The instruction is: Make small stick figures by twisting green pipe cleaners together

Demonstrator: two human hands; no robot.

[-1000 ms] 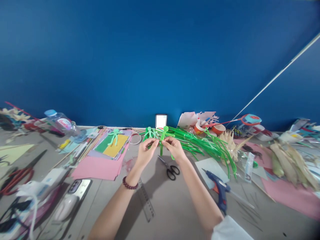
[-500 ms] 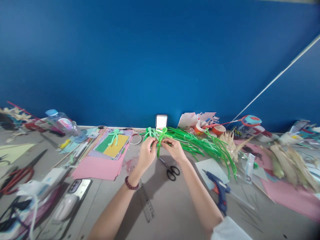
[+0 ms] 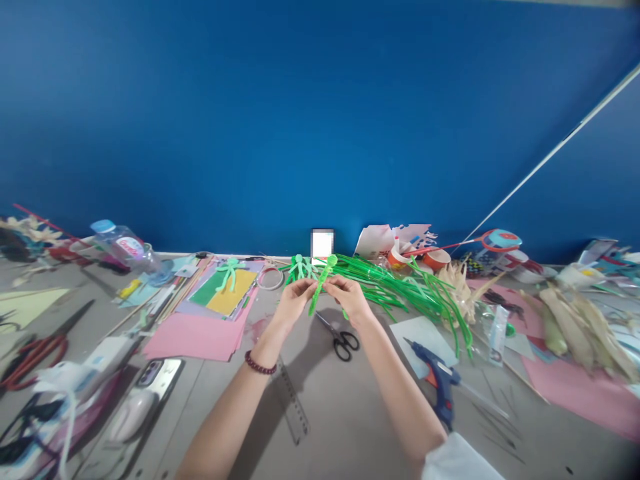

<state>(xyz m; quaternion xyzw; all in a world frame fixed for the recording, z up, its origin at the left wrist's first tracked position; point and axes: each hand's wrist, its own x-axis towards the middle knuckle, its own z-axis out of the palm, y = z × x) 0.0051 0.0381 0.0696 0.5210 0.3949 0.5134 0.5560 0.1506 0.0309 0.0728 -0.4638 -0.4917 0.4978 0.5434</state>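
A bright green, fuzzy-looking strand figure (image 3: 324,274) is slanting between the left fingers (image 3: 306,285) and the right fingers (image 3: 336,283), which are pinching it near its middle; its rounded head is pointing up and rightward; its slim lower end is hanging down leftward over the worktop (image 3: 370,400).

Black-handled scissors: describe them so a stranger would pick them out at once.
Start at the blue wall, then drop to the grey table below it. In the middle, just below the left hand and right hand, lie the scissors. Black handles set them apart from the red-handled pair at far left.
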